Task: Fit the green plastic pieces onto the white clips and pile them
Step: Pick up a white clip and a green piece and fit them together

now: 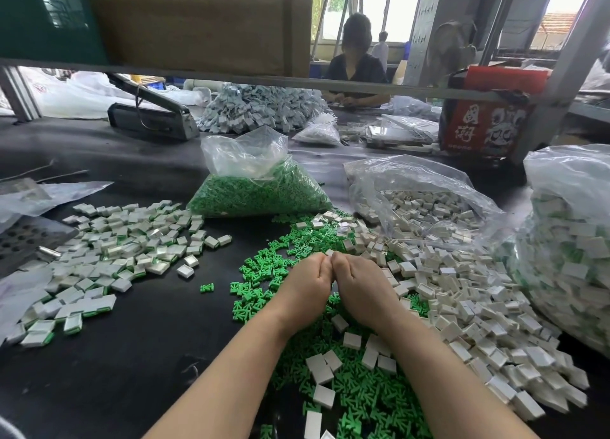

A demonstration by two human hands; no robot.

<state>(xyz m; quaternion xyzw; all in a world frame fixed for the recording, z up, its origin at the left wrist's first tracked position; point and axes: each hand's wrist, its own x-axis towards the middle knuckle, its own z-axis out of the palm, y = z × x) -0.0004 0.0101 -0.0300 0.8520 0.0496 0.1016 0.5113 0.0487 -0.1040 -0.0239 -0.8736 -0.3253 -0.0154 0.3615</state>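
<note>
Both hands meet knuckle to knuckle above the black counter (138,356); the left hand (308,282) and the right hand (359,288) have their fingers curled inward, fingertips pressed together at the far end, and whatever they pinch there is hidden by the fingers, so I cannot tell what either holds. The bare forearms run in from the bottom edge and converge at the wrists; the backs of the hands face up.

Loose green plastic pieces (366,395) lie scattered under and around the forearms; loose white clips (478,310) spread to the right of them, just beside and partly mixed in; a pile of assembled clips (118,250), white with green edges, sits to the left, well apart from the hands. Behind stand a clear bag of green pieces (260,187) and a clear bag of white clips (425,204). A red box (482,125) at the back carries large white Chinese characters, too stylised for me to read.
</note>
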